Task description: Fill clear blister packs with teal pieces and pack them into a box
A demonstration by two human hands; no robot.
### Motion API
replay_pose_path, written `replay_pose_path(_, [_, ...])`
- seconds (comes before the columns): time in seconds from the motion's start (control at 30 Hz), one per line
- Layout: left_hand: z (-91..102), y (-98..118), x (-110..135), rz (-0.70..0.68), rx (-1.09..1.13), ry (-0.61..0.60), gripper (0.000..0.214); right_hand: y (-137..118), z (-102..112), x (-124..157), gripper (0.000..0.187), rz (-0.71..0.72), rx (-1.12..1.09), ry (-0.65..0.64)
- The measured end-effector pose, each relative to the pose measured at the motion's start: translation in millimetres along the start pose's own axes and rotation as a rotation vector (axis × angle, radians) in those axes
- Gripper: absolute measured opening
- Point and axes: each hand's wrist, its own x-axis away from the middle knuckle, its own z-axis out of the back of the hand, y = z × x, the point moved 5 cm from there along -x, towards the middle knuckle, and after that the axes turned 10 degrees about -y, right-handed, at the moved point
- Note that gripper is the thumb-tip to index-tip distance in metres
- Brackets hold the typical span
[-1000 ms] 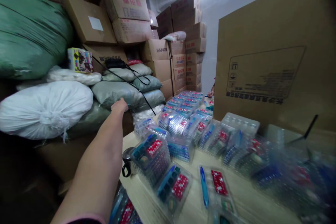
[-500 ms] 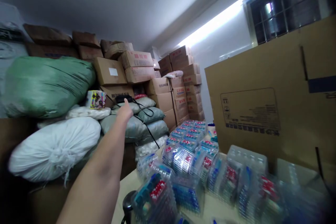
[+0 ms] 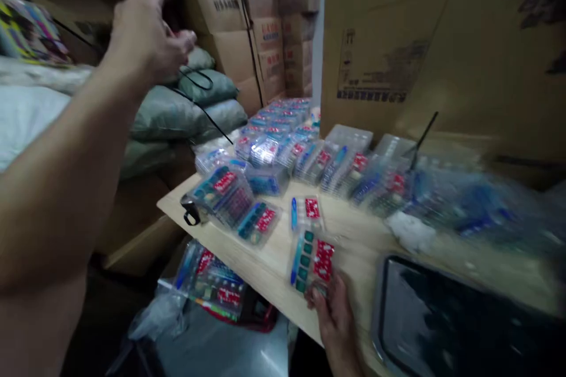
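My left hand (image 3: 148,32) is raised at the upper left in front of stacked boxes and sacks, fingers bent and apart. I see nothing held in it, though blur softens the fingertips. Low over the table, my right hand (image 3: 333,312) grips the lower end of a clear plastic pack (image 3: 305,259). Inside that pack are a blue stick-like piece, a row of dark green squares and a red piece with white spots. Just beyond it, a similar pack (image 3: 308,213) lies flat on the wooden table (image 3: 269,253). Another pack (image 3: 257,222) leans at the left edge.
Rows of filled packs (image 3: 265,150) cover the table's far side. A dark tray (image 3: 384,312) with dark green pieces sits at right, near a white crumpled lump (image 3: 411,231). A large carton (image 3: 380,41) stands behind. More packs (image 3: 212,283) lie below the table's left edge.
The view has swung down and right. My left hand, earlier stretched to a black object on the sacks, now shows spread fingers. My right hand with a pack has come into view.
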Motion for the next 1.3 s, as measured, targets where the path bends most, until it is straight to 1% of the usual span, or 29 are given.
replay_pose_path(0.03, [-16.6,10.7,31.0,-0.064,0.148,-0.016,0.065,-3.1,-2.2,-1.6,0.054,0.003,-0.049,-0.021])
replay_pose_path(0.07, [-38.2,18.0,64.7,-0.083,0.263,-0.095,0.06,-7.9,-4.0,-4.2,0.048,0.007,-0.101,-0.036])
replay_pose_path(0.1, [-61.1,22.6,99.8,-0.073,0.383,-0.161,0.054,-13.9,-4.3,-6.8,0.045,0.008,-0.156,-0.034])
replay_pose_path(0.13, [-87.4,26.6,134.9,-0.055,0.498,-0.265,0.052,-20.5,-4.0,-9.0,0.042,0.002,-0.207,-0.036])
replay_pose_path(0.17, [-112.9,29.6,168.9,-0.01,0.602,-0.339,0.05,-27.3,-2.8,-10.5,0.042,-0.012,-0.257,-0.033])
replay_pose_path(0.23, [-163.9,42.0,232.3,0.075,0.803,-0.566,0.051,-41.1,0.2,-11.1,0.043,-0.057,-0.345,-0.044])
replay_pose_path(0.3, [-199.6,63.5,286.3,0.169,1.048,-0.714,0.054,-54.8,2.1,-9.5,0.046,-0.093,-0.411,-0.088])
replay_pose_path(0.33, [-210.7,76.9,308.9,0.221,1.176,-0.748,0.059,-61.3,2.6,-8.5,0.048,-0.1,-0.435,-0.117])
replay_pose_path(0.37, [-217.6,92.6,328.4,0.248,1.304,-0.773,0.064,-67.0,3.1,-7.4,0.05,-0.1,-0.45,-0.144])
replay_pose_path(0.4, [-221.2,107.5,344.3,0.283,1.425,-0.762,0.068,-71.6,3.9,-6.3,0.05,-0.097,-0.455,-0.161])
replay_pose_path(0.47, [-222.8,131.0,366.1,0.368,1.608,-0.646,0.067,-76.2,6.6,-3.3,0.051,-0.103,-0.444,-0.171])
replay_pose_path(0.53, [-223.8,145.6,378.9,0.438,1.704,-0.541,0.06,-75.3,10.9,1.1,0.051,-0.129,-0.419,-0.166])
replay_pose_path(0.6, [-227.1,150.4,385.0,0.466,1.745,-0.52,0.055,-70.9,15.7,6.4,0.052,-0.167,-0.396,-0.183])
replay_pose_path(0.63, [-229.5,147.4,385.8,0.48,1.746,-0.521,0.057,-67.7,18.5,9.1,0.054,-0.19,-0.385,-0.194])
replay_pose_path(0.67, [-232.1,139.8,384.8,0.503,1.731,-0.512,0.059,-63.8,22.0,11.4,0.058,-0.217,-0.373,-0.193])
replay_pose_path(0.73, [-236.1,111.9,374.6,0.553,1.656,-0.439,0.064,-53.9,30.2,14.5,0.069,-0.267,-0.326,-0.166])
replay_pose_path(0.8, [-238.8,73.7,352.1,0.578,1.53,-0.327,0.061,-43.1,36.6,14.9,0.077,-0.289,-0.229,-0.149])
replay_pose_path(0.87, [-243.4,35.1,321.8,0.607,1.365,-0.242,0.052,-32.7,38.0,13.3,0.075,-0.256,-0.09,-0.186])
replay_pose_path(0.9, [-247.8,18.7,306.8,0.635,1.266,-0.24,0.049,-27.7,37.4,12.4,0.073,-0.225,-0.02,-0.209])
replay_pose_path(0.97, [-260.7,-5.0,282.1,0.689,1.12,-0.293,0.043,-18.2,35.6,11.3,0.065,-0.152,0.094,-0.234])
replay_pose_path(1.03, [-274.1,-18.7,268.6,0.724,1.026,-0.338,0.04,-10.3,34.2,11.7,0.056,-0.092,0.153,-0.241])
replay_pose_path(1.1, [-284.5,-26.0,266.4,0.739,0.933,-0.344,0.037,-5.2,33.6,12.9,0.049,-0.051,0.169,-0.25])
replay_pose_path(1.17, [-290.2,-28.9,271.4,0.734,0.815,-0.33,0.033,-3.9,33.5,14.2,0.043,-0.016,0.166,-0.268])
replay_pose_path(1.23, [-291.7,-27.9,279.0,0.716,0.699,-0.3,0.031,-5.6,33.5,15.2,0.039,0.024,0.171,-0.286])
replay_pose_path(1.3, [-290.8,-23.6,286.2,0.705,0.605,-0.263,0.035,-8.0,33.7,16.1,0.036,0.047,0.187,-0.296])
